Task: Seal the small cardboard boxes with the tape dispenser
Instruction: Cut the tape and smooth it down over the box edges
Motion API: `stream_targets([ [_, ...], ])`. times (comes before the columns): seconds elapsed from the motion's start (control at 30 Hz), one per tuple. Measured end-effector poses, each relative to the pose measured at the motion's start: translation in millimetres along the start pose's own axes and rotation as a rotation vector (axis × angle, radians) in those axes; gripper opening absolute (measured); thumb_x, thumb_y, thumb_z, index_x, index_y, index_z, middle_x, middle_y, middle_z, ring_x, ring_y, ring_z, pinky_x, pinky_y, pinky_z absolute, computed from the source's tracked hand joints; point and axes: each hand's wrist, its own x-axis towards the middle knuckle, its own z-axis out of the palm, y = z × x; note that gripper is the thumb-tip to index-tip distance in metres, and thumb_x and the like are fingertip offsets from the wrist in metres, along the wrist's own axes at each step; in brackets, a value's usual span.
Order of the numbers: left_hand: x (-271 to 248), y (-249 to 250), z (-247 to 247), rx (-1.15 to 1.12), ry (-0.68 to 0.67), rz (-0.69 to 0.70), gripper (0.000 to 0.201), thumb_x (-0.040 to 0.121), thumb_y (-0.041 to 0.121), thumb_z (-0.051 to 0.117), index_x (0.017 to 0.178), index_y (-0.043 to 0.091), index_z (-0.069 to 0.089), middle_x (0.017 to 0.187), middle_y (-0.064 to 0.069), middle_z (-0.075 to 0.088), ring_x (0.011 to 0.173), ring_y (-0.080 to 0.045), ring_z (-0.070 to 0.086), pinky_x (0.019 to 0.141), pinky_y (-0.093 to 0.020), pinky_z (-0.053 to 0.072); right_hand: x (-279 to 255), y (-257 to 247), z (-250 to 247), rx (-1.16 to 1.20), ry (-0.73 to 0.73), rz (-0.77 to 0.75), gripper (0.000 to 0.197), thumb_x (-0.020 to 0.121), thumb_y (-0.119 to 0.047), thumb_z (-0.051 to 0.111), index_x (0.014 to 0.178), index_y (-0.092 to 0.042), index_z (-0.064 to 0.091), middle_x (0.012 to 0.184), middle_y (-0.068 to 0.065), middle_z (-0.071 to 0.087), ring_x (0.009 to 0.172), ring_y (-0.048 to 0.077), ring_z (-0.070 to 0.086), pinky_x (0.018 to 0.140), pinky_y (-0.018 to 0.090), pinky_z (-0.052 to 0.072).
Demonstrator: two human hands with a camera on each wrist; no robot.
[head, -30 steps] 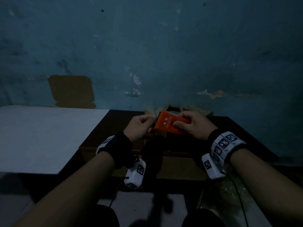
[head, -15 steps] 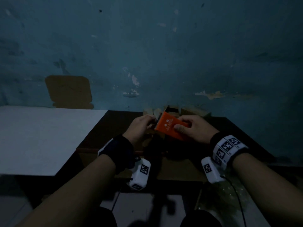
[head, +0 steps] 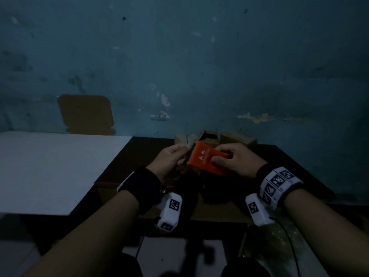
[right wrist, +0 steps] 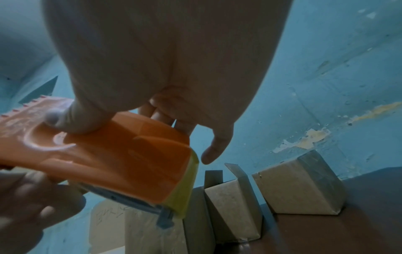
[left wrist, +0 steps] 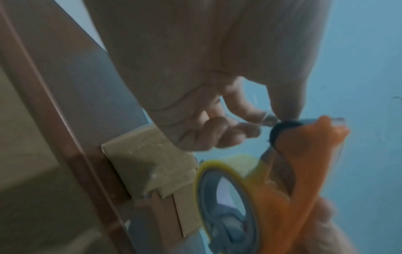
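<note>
At the centre of the head view, the right hand (head: 237,159) gripped the orange tape dispenser (head: 205,159) from the right, thumb pressed on its top and fingers wrapped behind it. The left hand (head: 169,160) pinched the clear tape end (left wrist: 264,118) at the toothed edge, thumb against fingertips. Behind them, the small cardboard boxes (right wrist: 298,187) stood on the dark worktop (head: 139,154) against the blue wall (head: 199,66), one with open flaps.

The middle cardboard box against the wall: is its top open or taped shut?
Open: the middle box has flaps standing up, untaped.
</note>
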Motion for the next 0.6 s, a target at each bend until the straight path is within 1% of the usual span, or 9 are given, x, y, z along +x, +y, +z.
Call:
stream_targets([
  [0.1, 0, -1, -1, 0.035, 0.035, 0.023, 0.02, 0.094, 0.032, 0.056, 0.081, 0.018, 0.061, 0.064, 0.005, 0.063, 0.061, -0.01, 0.061, 0.065, -0.028, 0.047, 0, 3, 0, -0.025, -0.009, 0.02, 0.039, 0.076, -0.054, 0.062, 0.101, -0.025, 0.067, 0.1, -0.006, 0.069, 0.088, 0.005, 0.066, 0.072, 0.019, 0.048],
  [0.17, 2, -4, -3, 0.126, 0.088, 0.089, 0.02, 0.095, 0.031, 0.054, 0.089, 0.014, 0.063, 0.072, 0.005, 0.066, 0.069, -0.009, 0.063, 0.068, -0.026, 0.049, -1, 4, 1, -0.028, -0.012, 0.033, 0.042, 0.076, -0.055, 0.06, 0.103, -0.024, 0.067, 0.1, -0.005, 0.069, 0.088, 0.007, 0.067, 0.072, 0.02, 0.049],
  [0.23, 4, -8, -4, 0.194, 0.143, 0.153, 0.023, 0.096, 0.03, 0.053, 0.097, 0.009, 0.063, 0.081, 0.0, 0.067, 0.072, -0.01, 0.063, 0.066, -0.024, 0.05, 0, 4, 2, -0.017, -0.013, 0.048, 0.044, 0.077, -0.055, 0.059, 0.105, -0.022, 0.067, 0.099, -0.005, 0.07, 0.087, 0.007, 0.067, 0.07, 0.018, 0.049],
  [0.3, 6, -9, -4, 0.25, 0.198, 0.198, 0.022, 0.096, 0.026, 0.054, 0.097, 0.005, 0.062, 0.083, -0.002, 0.066, 0.067, -0.005, 0.063, 0.061, -0.02, 0.049, 1, 4, 4, -0.024, -0.023, 0.066, 0.045, 0.076, -0.057, 0.058, 0.106, -0.024, 0.066, 0.1, -0.007, 0.069, 0.087, 0.004, 0.067, 0.07, 0.017, 0.049],
  [0.37, 8, -9, -7, 0.407, 0.252, 0.24, 0.018, 0.095, 0.025, 0.054, 0.091, 0.009, 0.061, 0.083, 0.001, 0.065, 0.065, 0.002, 0.062, 0.059, -0.017, 0.049, 3, 6, 5, -0.039, -0.043, 0.084, 0.05, 0.074, -0.061, 0.058, 0.108, -0.025, 0.065, 0.102, -0.009, 0.068, 0.09, 0.004, 0.066, 0.074, 0.021, 0.049],
  [0.4, 9, -9, -9, 0.495, 0.273, 0.253, 0.016, 0.095, 0.024, 0.055, 0.09, 0.01, 0.061, 0.084, 0.002, 0.065, 0.066, 0.003, 0.061, 0.059, -0.015, 0.048, 3, 8, 5, -0.043, -0.047, 0.087, 0.053, 0.073, -0.062, 0.058, 0.108, -0.024, 0.066, 0.103, -0.008, 0.068, 0.092, 0.006, 0.066, 0.076, 0.024, 0.05],
  [0.47, 10, -9, -11, 0.592, 0.309, 0.273, 0.014, 0.095, 0.022, 0.055, 0.092, 0.01, 0.062, 0.087, 0.002, 0.065, 0.071, -0.001, 0.06, 0.059, -0.015, 0.048, 4, 11, 6, -0.041, -0.043, 0.085, 0.053, 0.073, -0.063, 0.059, 0.107, -0.023, 0.067, 0.102, -0.007, 0.069, 0.092, 0.007, 0.067, 0.08, 0.028, 0.053],
  [0.53, 9, -9, -10, 0.546, 0.327, 0.264, 0.015, 0.095, 0.02, 0.057, 0.095, 0.007, 0.063, 0.088, -0.002, 0.066, 0.072, -0.006, 0.061, 0.058, -0.014, 0.049, 4, 11, 7, -0.023, -0.031, 0.085, 0.049, 0.075, -0.06, 0.058, 0.106, -0.022, 0.067, 0.101, -0.005, 0.07, 0.091, 0.008, 0.068, 0.08, 0.028, 0.054],
  [0.6, 8, -8, -7, 0.313, 0.292, 0.167, 0.019, 0.094, 0.017, 0.057, 0.103, 0.002, 0.064, 0.087, -0.004, 0.067, 0.071, -0.008, 0.065, 0.057, -0.013, 0.052, 3, 10, 7, -0.008, -0.019, 0.089, 0.047, 0.078, -0.058, 0.058, 0.107, -0.022, 0.067, 0.102, -0.006, 0.07, 0.089, 0.007, 0.068, 0.078, 0.026, 0.054],
])
